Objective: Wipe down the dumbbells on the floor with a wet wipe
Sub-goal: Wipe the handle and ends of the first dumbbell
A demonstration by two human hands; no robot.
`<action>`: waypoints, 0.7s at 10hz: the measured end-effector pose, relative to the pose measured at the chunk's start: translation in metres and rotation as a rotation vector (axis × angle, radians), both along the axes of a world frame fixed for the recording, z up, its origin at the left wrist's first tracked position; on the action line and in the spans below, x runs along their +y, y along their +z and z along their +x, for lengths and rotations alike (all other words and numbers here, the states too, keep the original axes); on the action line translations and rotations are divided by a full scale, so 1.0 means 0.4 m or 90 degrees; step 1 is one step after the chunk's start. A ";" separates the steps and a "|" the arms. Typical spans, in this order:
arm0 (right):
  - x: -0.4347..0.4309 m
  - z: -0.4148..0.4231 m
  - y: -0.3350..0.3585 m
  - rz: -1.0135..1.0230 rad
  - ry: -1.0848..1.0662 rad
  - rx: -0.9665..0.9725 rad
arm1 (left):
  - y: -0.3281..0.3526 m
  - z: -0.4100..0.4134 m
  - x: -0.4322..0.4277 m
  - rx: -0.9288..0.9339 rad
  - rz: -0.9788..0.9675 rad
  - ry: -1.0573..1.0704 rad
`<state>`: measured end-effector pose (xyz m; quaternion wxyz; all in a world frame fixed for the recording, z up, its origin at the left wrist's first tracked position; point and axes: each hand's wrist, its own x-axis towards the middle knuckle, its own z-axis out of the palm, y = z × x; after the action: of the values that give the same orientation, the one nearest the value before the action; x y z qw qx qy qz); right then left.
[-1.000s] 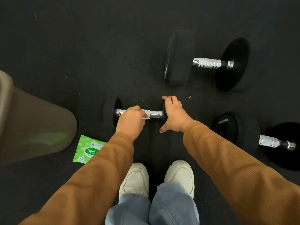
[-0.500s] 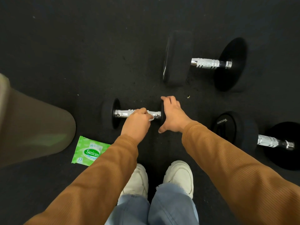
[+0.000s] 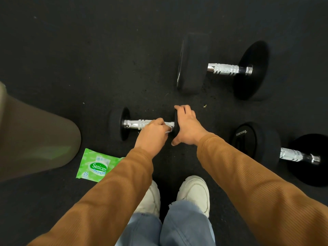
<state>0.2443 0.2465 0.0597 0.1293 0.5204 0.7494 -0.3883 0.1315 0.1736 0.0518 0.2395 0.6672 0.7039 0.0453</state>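
A small dumbbell (image 3: 134,123) with black ends and a chrome handle lies on the dark floor in front of my feet. My left hand (image 3: 152,134) is closed around a white wet wipe (image 3: 168,130), pressing it on the right part of the handle. My right hand (image 3: 186,126) grips the dumbbell's right end, which it mostly hides. A large dumbbell (image 3: 223,69) lies further away to the right. Another large one (image 3: 276,150) lies at my right.
A green Sanicare wipes pack (image 3: 96,166) lies on the floor left of my white shoes (image 3: 194,191). A blurred brownish object (image 3: 32,137) fills the left edge. Open dark floor (image 3: 88,50) stretches ahead and to the left.
My left hand has slid the wipe rightwards along the handle, from the left end to the right end. My right hand has stayed on the right end.
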 end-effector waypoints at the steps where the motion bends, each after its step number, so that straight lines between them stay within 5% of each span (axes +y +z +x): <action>1: 0.002 0.001 -0.001 -0.004 0.001 0.002 | -0.004 -0.035 -0.011 -0.012 0.014 0.071; 7: 0.004 -0.001 -0.004 -0.010 -0.005 0.000 | 0.018 -0.052 0.018 -0.020 0.001 0.197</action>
<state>0.2440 0.2482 0.0582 0.1318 0.5228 0.7442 -0.3943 0.1106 0.1809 0.0588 0.2403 0.5503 0.7943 0.0924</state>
